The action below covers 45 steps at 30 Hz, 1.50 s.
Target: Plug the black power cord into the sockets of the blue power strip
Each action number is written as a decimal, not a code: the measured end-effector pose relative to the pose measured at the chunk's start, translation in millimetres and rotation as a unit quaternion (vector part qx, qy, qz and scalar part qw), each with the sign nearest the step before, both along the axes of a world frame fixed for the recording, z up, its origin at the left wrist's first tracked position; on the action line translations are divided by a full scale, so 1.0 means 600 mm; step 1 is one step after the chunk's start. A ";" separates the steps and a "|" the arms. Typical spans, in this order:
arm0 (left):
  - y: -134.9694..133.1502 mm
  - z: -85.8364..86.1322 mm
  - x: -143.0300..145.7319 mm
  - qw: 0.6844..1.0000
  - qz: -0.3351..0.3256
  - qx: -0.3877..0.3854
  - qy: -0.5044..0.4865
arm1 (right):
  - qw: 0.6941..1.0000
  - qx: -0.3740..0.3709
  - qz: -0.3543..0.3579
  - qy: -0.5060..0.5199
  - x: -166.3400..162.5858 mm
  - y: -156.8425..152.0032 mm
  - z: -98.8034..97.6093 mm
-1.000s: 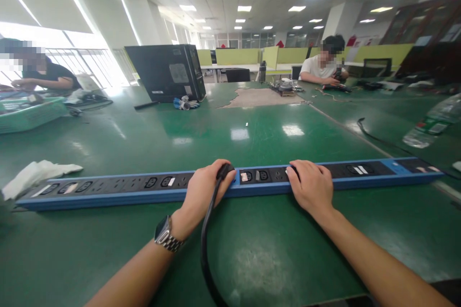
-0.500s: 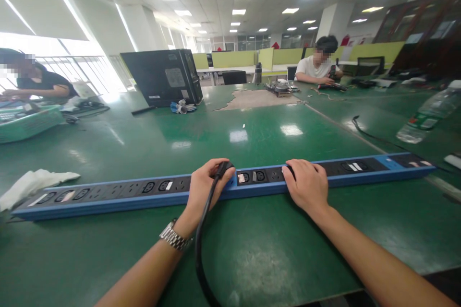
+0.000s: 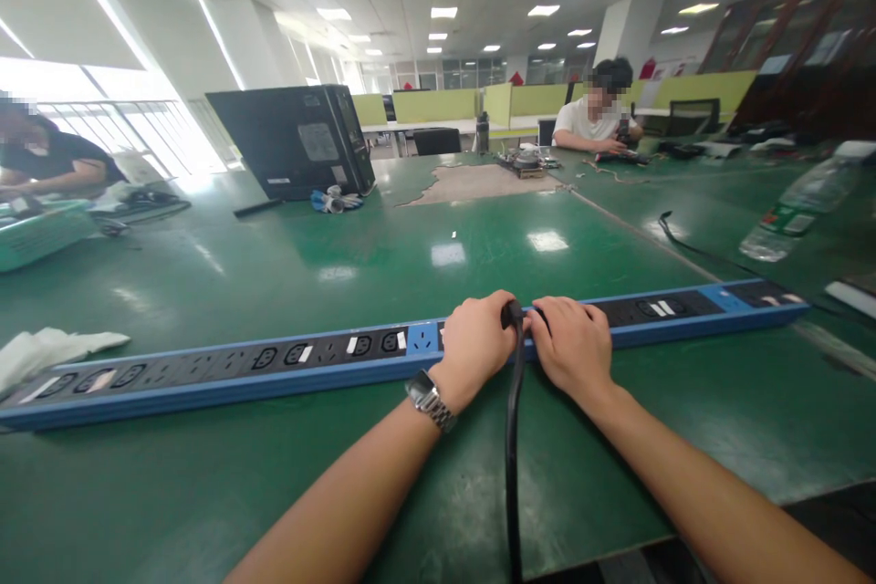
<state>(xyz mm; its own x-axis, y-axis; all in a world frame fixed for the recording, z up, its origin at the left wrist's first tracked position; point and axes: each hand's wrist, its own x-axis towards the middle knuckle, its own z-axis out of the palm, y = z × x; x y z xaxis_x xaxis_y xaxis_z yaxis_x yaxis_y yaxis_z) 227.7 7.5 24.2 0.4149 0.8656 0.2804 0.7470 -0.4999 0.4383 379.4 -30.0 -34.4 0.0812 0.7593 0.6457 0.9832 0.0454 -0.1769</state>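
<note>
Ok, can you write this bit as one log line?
left hand: holds plug | right hand: on strip | cable: runs toward camera

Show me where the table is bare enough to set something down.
Widest bare patch: table between strip and tower. Also the near edge left of the left hand. Crowded mid-strip, where it meets the right hand at the plug.

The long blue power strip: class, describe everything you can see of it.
The power strip is a very long, narrow bar with a blue casing and a black face holding a row of sockets, some with white labels. It lies flat across the green table. The left hand holds a black plug at its face; the right hand rests on it.
</note>
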 end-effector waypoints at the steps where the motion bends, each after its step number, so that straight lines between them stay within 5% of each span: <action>1: -0.004 0.001 0.001 1.000 -0.001 0.010 0.018 | 1.000 -0.003 0.003 0.001 0.000 -0.001 0.001; 10: -0.011 -0.026 0.009 0.999 -0.026 0.040 0.000 | 1.000 0.000 0.013 0.021 0.003 -0.002 0.000; 13: -0.006 -0.033 0.016 0.992 -0.029 0.010 -0.122 | 1.000 0.003 0.008 0.022 0.004 -0.001 -0.001; 16: 0.004 -0.019 -0.006 0.953 -0.005 -0.022 -0.303 | 1.000 0.008 0.007 0.021 0.005 -0.001 -0.002; 19: 0.014 0.001 -0.090 0.945 0.021 0.009 -0.328 | 1.000 0.011 0.009 0.025 0.007 -0.001 -0.003; 24: 0.016 -0.006 -0.305 0.968 0.173 0.037 -0.175 | 1.000 -0.001 0.004 0.025 0.005 0.000 -0.003; 28: 0.014 -0.022 -0.391 0.983 0.156 0.014 -0.094 | 1.000 -0.005 -0.007 0.024 0.003 -0.001 -0.003; 39: 0.004 -0.023 -0.377 0.989 0.128 0.050 -0.059 | 1.000 0.000 -0.011 0.016 0.005 0.000 -0.005; 43: -0.005 -0.007 -0.332 0.971 0.166 0.075 -0.153 | 1.000 0.000 -0.010 0.011 0.004 0.001 -0.004; 45: -0.008 -0.001 -0.292 0.978 0.120 0.073 -0.154 | 1.000 0.000 -0.009 0.011 0.003 0.000 -0.004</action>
